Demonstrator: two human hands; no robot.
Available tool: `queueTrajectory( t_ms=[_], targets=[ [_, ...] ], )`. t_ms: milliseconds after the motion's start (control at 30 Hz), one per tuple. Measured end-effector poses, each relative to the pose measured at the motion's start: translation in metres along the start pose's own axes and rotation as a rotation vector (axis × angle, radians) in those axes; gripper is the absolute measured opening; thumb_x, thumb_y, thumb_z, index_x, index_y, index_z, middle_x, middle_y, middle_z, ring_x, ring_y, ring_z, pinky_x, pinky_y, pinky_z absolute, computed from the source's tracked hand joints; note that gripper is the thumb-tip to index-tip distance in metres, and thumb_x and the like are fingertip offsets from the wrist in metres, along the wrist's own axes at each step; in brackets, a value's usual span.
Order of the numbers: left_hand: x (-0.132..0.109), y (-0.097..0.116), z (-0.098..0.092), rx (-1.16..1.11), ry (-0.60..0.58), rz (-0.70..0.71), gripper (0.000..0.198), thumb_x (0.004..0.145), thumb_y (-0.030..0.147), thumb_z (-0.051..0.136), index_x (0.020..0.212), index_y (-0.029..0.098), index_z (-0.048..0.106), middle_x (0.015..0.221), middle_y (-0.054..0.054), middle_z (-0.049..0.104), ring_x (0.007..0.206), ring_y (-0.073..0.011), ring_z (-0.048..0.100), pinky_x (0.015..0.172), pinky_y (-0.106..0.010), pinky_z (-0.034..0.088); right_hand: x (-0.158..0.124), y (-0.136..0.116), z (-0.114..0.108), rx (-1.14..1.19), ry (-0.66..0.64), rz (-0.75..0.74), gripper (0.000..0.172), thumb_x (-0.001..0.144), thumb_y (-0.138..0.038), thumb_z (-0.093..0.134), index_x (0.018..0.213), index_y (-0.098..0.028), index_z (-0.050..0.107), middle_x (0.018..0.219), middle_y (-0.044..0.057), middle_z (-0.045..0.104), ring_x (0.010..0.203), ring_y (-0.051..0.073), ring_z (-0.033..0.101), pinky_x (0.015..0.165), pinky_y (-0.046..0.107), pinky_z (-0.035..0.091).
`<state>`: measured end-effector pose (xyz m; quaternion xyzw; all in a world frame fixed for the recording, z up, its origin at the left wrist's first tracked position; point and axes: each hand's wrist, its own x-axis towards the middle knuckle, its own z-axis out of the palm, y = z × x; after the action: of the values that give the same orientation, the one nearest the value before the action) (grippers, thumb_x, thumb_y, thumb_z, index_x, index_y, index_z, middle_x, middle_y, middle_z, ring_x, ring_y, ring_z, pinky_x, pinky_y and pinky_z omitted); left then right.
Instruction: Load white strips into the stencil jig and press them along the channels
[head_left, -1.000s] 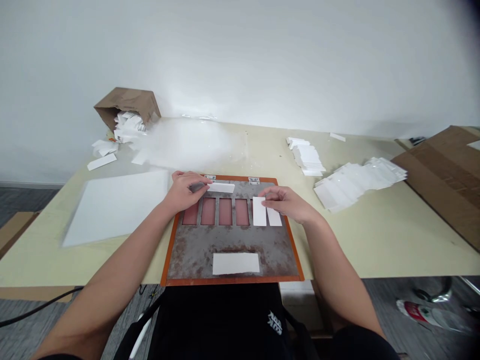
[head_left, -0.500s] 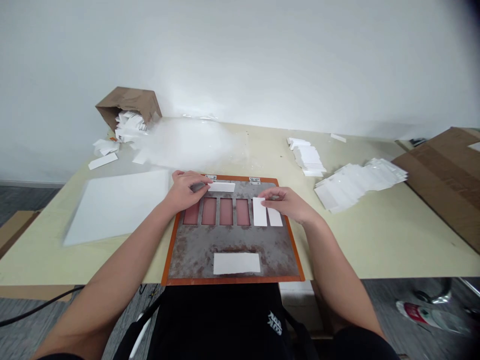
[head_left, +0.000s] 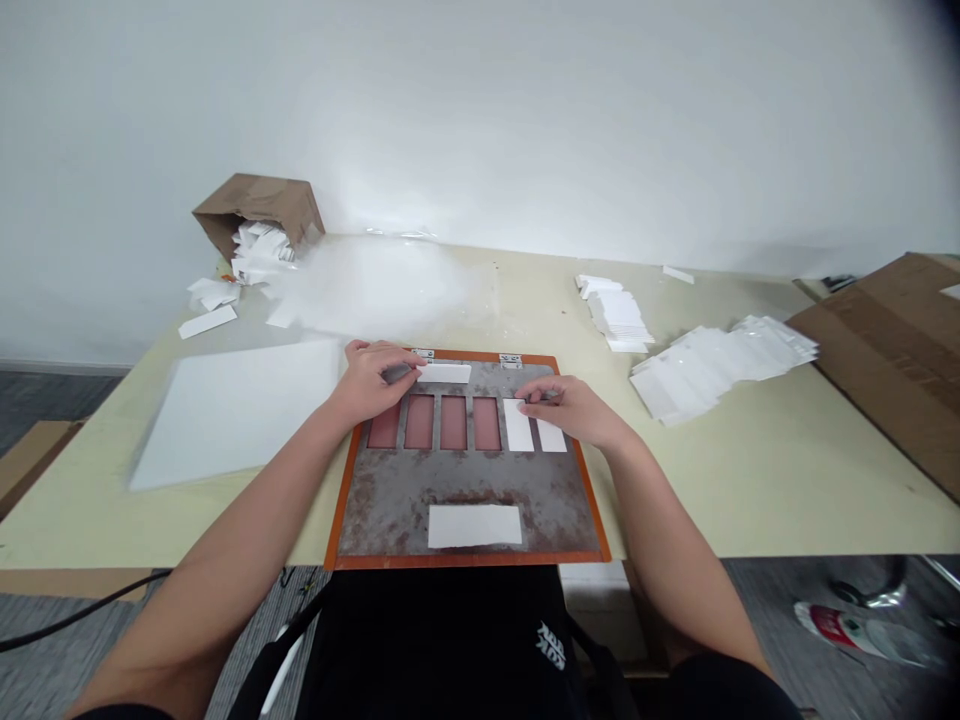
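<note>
A grey metal plate point(head_left: 405, 490) with an orange border lies before me, hinged at its far edge. It has a row of rectangular slots; several show pink bottoms. My left hand point(head_left: 379, 380) is closed, thumb and fingertips at the left end of a white card strip point(head_left: 448, 374) near the hinges. A white card point(head_left: 519, 430) lies in the second slot from the right, with the pinched fingertips of my right hand point(head_left: 562, 405) at its upper right corner. Another white card point(head_left: 553, 437) occupies the rightmost slot, partly under that hand. A wider white strip point(head_left: 475, 526) covers the plate's near middle.
Stacked white cards point(head_left: 616, 318) and plastic-wrapped cards point(head_left: 712, 372) lie to the right, beside a large cardboard box point(head_left: 892, 350). At the back left, a small cardboard box point(head_left: 281, 198) spills white pieces. A translucent white sheet point(head_left: 232, 410) rests left of the plate.
The white card under my right hand has shifted slightly and now sits squarely in its slot. My right fingertips moved slightly left and down. My left hand has stayed in place.
</note>
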<state>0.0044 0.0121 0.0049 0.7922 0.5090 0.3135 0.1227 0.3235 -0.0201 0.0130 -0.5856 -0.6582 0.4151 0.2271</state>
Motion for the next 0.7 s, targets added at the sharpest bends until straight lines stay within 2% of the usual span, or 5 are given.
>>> queueTrajectory(
  t_ms=[300,433,533,600,700],
  targets=[
    [-0.001,-0.002,0.001,0.001,0.003,0.018,0.020,0.086,0.036,0.056,0.090,0.029,0.074,0.097,-0.001,0.078,0.098,-0.0225,0.068,0.096,-0.045,0.029,-0.003,-0.003,-0.002,-0.055,-0.007,-0.049,0.029,0.075,-0.045,0.070,0.093,-0.023,0.073,0.085,0.001,0.061,0.058,0.010,0.046,0.059,0.028,0.042],
    [-0.001,-0.004,0.001,-0.004,0.001,0.027,0.020,0.086,0.035,0.056,0.090,0.028,0.074,0.097,-0.002,0.078,0.098,-0.0228,0.068,0.097,-0.045,0.028,0.001,-0.013,0.003,-0.163,0.067,-0.335,0.023,0.085,-0.039,0.064,0.100,-0.023,0.071,0.094,0.003,0.064,0.061,0.010,0.048,0.063,0.029,0.044],
    [-0.001,-0.004,0.000,-0.001,-0.012,0.038,0.019,0.084,0.036,0.058,0.090,0.029,0.074,0.097,-0.002,0.078,0.098,-0.0235,0.068,0.098,-0.046,0.028,0.004,-0.035,0.015,-0.377,0.108,-0.550,0.024,0.094,-0.030,0.053,0.110,-0.023,0.069,0.106,0.007,0.066,0.081,0.016,0.060,0.068,0.029,0.045],
    [-0.002,-0.003,-0.001,0.002,-0.025,0.048,0.019,0.082,0.037,0.060,0.091,0.029,0.074,0.097,-0.002,0.078,0.099,-0.0244,0.068,0.099,-0.046,0.028,0.008,-0.053,0.026,-0.580,0.101,-0.634,0.027,0.096,-0.026,0.050,0.117,-0.024,0.067,0.113,0.008,0.066,0.096,0.019,0.061,0.067,0.028,0.043],
    [-0.003,-0.002,-0.002,-0.002,-0.036,0.063,0.019,0.079,0.035,0.061,0.092,0.029,0.073,0.098,-0.002,0.078,0.101,-0.0259,0.068,0.099,-0.048,0.028,0.016,-0.077,0.045,-0.865,0.102,-0.702,0.031,0.098,-0.020,0.046,0.121,-0.025,0.065,0.117,0.007,0.066,0.100,0.021,0.059,0.069,0.029,0.040]
  ],
)
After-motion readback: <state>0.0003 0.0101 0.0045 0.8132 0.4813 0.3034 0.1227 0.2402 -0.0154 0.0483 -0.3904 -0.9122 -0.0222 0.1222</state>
